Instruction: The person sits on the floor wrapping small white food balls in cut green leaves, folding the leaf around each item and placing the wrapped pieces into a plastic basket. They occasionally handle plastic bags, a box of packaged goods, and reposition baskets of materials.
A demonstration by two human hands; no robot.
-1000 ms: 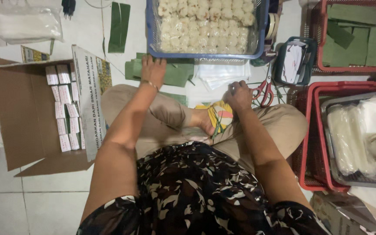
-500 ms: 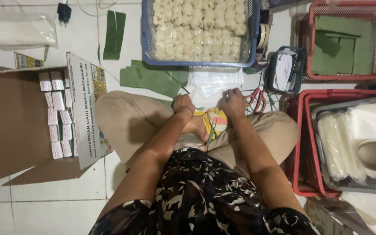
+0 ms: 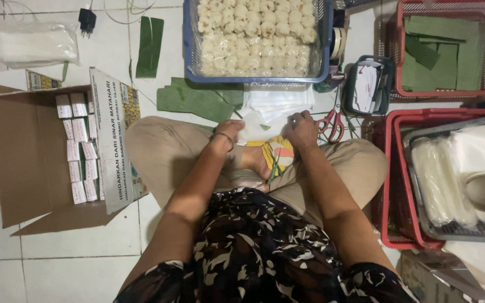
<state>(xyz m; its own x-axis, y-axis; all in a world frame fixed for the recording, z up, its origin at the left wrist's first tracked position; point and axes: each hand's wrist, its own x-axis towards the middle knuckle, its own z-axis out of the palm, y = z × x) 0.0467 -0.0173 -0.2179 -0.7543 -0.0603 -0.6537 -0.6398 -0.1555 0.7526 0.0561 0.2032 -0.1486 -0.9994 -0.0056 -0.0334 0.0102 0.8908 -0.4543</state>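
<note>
Clear plastic bags (image 3: 276, 106) lie just past your fingers. Your left hand (image 3: 228, 132) and right hand (image 3: 301, 128) both pinch one thin bag (I can't see how tight). It could slip or tear, because the scissors (image 3: 332, 124) sit right beside your right hand.

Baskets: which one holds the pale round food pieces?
The blue basket at top centre, straight ahead of both hands. The two red baskets hold green leaf pieces and a metal tray.

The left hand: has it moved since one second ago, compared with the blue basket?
Yes. The left hand has drawn back from the edge of the blue basket toward the person's lap, and now lies near the right hand.
</note>
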